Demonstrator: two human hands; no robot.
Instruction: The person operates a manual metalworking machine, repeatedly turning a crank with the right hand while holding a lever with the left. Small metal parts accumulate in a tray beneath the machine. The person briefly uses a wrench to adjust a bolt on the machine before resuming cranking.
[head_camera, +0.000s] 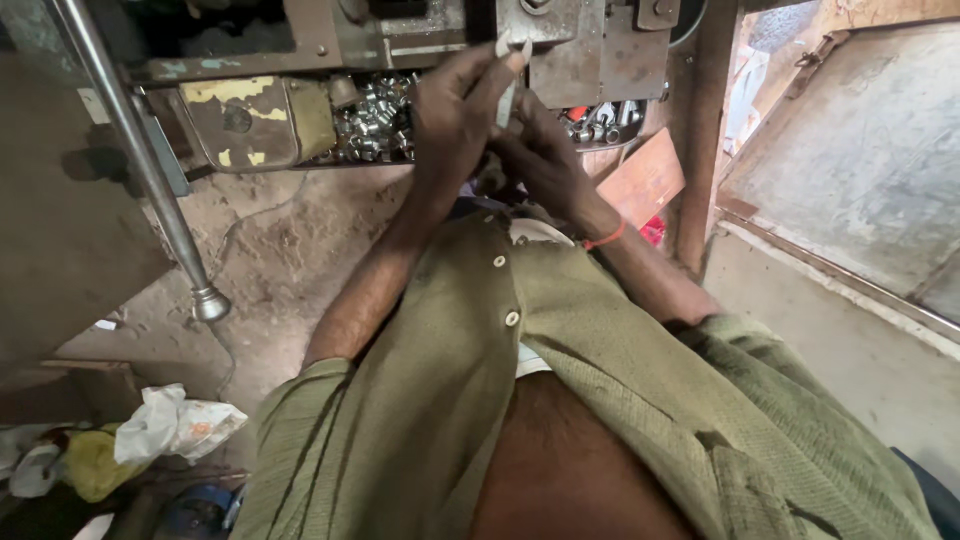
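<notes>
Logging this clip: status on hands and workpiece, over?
Left hand pinching thin metal strip at the machine. Right hand beside it, grip hidden. Tray of small metal parts behind. Nothing blocking.

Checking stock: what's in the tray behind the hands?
The tray holds a heap of small shiny metal fittings. The left hand and right hand cover its middle.

Both arms reach forward from the chest, forearms bare below rolled olive sleeves. The left hand (452, 115) is raised highest, its fingers (497, 72) stretched upward and pinched together at the tips. The right hand (545, 155) sits just below and beside those fingers, curled, knuckles facing the camera, touching the left hand. A red thread circles the right wrist.
</notes>
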